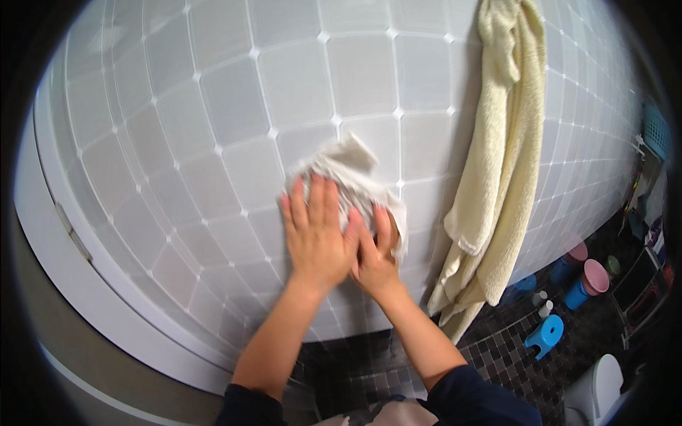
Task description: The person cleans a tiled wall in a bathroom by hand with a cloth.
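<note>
A crumpled white cloth (348, 160) is pressed against the grey tiled wall (298, 85) in front of me. My left hand (316, 245) lies flat on its lower left part, fingers stretched upward. Beside it, my right hand (378, 263) has its fingers bent over the lower right part of the cloth, gripping it. The two hands touch near the thumbs. One corner of the cloth sticks up above my fingertips, and another edge hangs past my right hand. Part of the cloth is hidden under both hands.
A long cream towel (501, 163) hangs on the wall to the right. A white door frame (121, 312) curves along the left. On the dark tiled floor (497, 355) stand a blue stool (547, 335), a pink basin (595, 277), blue buckets and a white toilet (595, 390).
</note>
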Available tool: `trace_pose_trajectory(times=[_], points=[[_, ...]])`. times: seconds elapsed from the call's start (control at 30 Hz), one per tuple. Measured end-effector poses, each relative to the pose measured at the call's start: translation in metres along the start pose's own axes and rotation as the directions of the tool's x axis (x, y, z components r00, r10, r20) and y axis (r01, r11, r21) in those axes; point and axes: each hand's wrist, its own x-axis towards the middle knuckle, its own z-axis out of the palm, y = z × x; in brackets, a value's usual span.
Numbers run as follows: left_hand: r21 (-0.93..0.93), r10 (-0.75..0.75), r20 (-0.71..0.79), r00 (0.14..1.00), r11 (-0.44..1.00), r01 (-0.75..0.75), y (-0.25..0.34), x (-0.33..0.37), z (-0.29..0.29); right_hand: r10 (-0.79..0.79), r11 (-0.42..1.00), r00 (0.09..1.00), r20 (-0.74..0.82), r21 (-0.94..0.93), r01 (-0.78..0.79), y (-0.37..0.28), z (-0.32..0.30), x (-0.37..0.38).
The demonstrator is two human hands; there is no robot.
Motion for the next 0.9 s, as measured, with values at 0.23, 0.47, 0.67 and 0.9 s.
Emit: trace_pose_trajectory(times=[0.23, 0.47, 0.67, 0.9], points=[[0.074, 0.074, 0.159, 0.984, 0.993, -0.087, 0.007, -0.028, 0.008, -0.001, 0.929, 0.958, 0.287, 0.355, -0.105, 0.008, -0.068, -0.057], [0.209, 0.173, -0.016, 0.985, 0.964, -0.166, 0.008, 0.111, -0.035, 0.104, 0.868, 0.894, 0.436, 0.400, -0.296, -0.015, -0.129, -0.125], [0.313, -0.002, -0.255, 0.967, 0.946, 0.084, -0.069, 0.202, -0.102, 0.395, 0.813, 0.787, 0.474, 0.219, -0.540, 0.001, -0.162, -0.148], [0.209, -0.256, -0.368, 0.894, 0.914, 0.348, -0.177, 0.207, -0.150, 0.407, 0.841, 0.790, 0.459, 0.150, -0.520, 0.011, -0.181, -0.145]])
